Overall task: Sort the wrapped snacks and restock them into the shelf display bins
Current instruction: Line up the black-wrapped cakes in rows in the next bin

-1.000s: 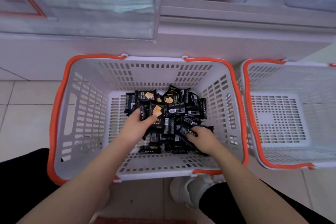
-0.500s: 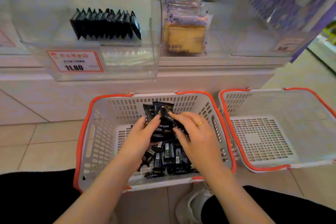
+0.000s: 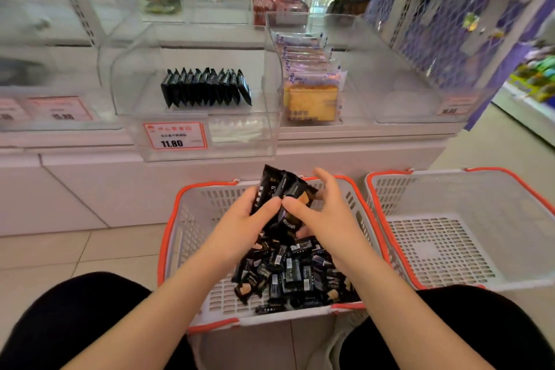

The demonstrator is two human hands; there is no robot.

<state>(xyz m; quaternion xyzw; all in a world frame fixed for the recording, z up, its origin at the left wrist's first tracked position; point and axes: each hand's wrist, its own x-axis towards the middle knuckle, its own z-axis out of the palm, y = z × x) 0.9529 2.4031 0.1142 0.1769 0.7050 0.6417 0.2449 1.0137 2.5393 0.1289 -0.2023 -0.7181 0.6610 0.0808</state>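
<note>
A bunch of black wrapped snacks [image 3: 280, 189] is held up over the white basket with the orange rim [image 3: 174, 219]. My left hand [image 3: 240, 219] grips the bunch from the left and my right hand [image 3: 324, 213] grips it from the right, thumbs nearly touching. A loose pile of the same black snacks [image 3: 291, 273] lies on the basket floor below. On the shelf straight ahead, a clear display bin [image 3: 270, 135] holds a standing row of black snacks [image 3: 207, 87].
A second, empty white basket [image 3: 450, 237] stands to the right on the tiled floor. The clear bin to the right holds yellow cake packs [image 3: 310, 102]. A price tag reading 11.80 [image 3: 175, 135] hangs on the bin front. My dark-clothed knees flank the basket.
Both hands gathered snacks from the pile and lifted the bunch above the basket. The view tilted up, bringing the shelf bins into sight.
</note>
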